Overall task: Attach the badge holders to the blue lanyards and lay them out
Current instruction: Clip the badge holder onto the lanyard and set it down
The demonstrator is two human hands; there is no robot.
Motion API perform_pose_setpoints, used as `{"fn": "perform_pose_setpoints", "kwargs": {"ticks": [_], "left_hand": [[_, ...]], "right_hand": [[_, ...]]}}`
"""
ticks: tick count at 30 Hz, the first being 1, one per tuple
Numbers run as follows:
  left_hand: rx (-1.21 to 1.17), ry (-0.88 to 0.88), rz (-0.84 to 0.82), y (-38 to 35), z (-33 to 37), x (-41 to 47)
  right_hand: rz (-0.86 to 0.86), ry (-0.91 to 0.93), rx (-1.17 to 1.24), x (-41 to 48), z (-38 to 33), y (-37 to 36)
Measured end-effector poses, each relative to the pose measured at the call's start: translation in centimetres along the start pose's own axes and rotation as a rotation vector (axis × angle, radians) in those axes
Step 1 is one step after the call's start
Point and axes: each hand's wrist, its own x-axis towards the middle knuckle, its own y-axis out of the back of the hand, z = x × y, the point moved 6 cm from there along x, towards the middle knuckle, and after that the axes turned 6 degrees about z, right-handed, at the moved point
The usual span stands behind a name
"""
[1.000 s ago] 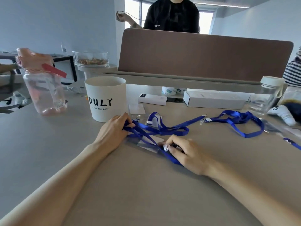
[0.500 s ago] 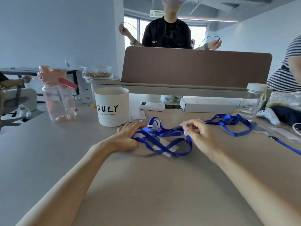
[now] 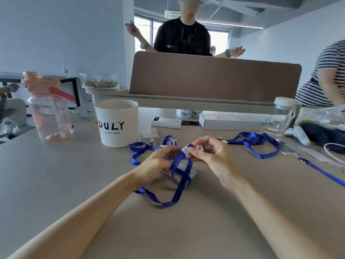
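Head view
Right hand (image 3: 211, 156): raised just above the table (image 3: 74, 184), fingers (image 3: 196, 150) pinched on the white end piece of a blue lanyard (image 3: 179, 184).
Left hand (image 3: 156, 163): beside the right one, fingers curled onto the same lanyard's strap just below the pinched end.
Blue lanyard: hangs from both hands and loops on the table in front of them; part of it trails left toward the white cup (image 3: 117, 124).
Badge holder (image 3: 188, 173): clear, flat on the table under the strap, below the hands; whether it is clipped on cannot be told.
Second lanyard (image 3: 255, 141): bunched on the table to the right, apart from both hands.
Other things: a pink water bottle (image 3: 48, 111) at left, a white box (image 3: 229, 121) behind the lanyards.
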Motion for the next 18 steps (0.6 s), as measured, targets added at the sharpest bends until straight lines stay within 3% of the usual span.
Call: {"fn": "perform_pose_setpoints", "kwargs": {"ticks": [5, 13, 18], "left_hand": [[-0.041, 0.021, 0.073, 0.7, -0.3, 0.1], [0.132, -0.116, 0.214, 1.3, 0.1, 0.0], [0.208, -0.186, 0.539, 4.8, 1.8, -0.9]], "right_hand": [[0.031, 0.004, -0.043, 0.0, 0.3, 0.4], [0.094, -0.035, -0.079, 0.0, 0.6, 0.9], [0.108, -0.036, -0.257, 0.1, 1.2, 1.0]]}}
